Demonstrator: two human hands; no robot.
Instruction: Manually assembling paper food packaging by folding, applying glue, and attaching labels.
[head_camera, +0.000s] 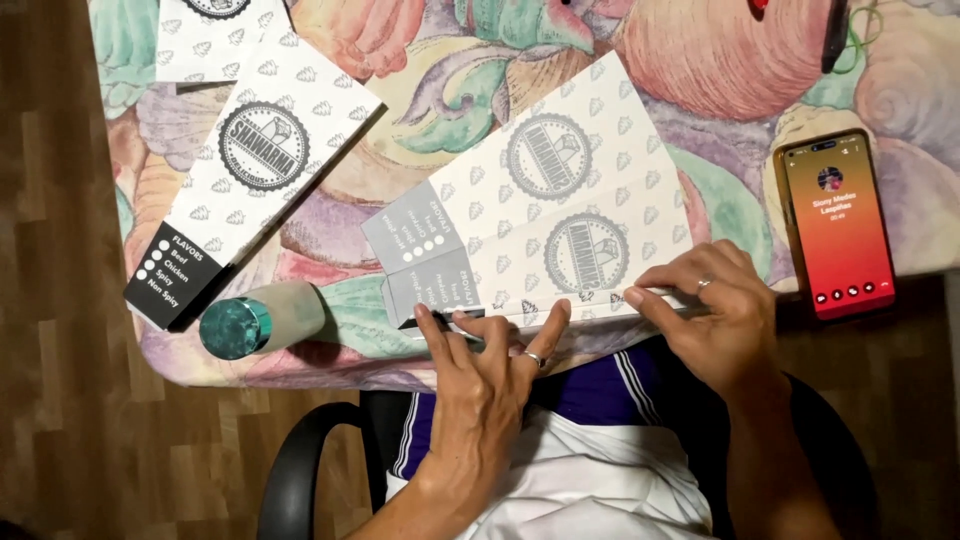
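I see a flat, unfolded paper sleeve (545, 215) lying on the tabletop (720, 60) at its near edge, printed white with small grey leaf marks and round grey badges, and with a grey panel at its left end. It lies tilted, its right end farther from me than its left.

My left hand (480, 365) lies on the sleeve's near edge, fingers stretched out flat and pressing down on the fold line just below the grey panel; it grips nothing. My right hand (715, 310) rests on the same near edge further right, fingers curled lightly with the tips pressing the paper; it wears a ring and is not closed around anything either.

To the left of the sleeve lies a second sleeve (255, 155) of the same print, folded long and narrow, with a black end panel pointing toward the tabletop's left corner. Just beside that black end a glue stick (262, 320) with a teal cap lies on its side, near my left hand but apart from it. A third printed sheet (205, 35) shows at the far left edge.

To the right, a phone (835, 225) lies face up with a red screen lit, close to my right hand without touching it. The tabletop carries a cloth of pastel shell shapes.
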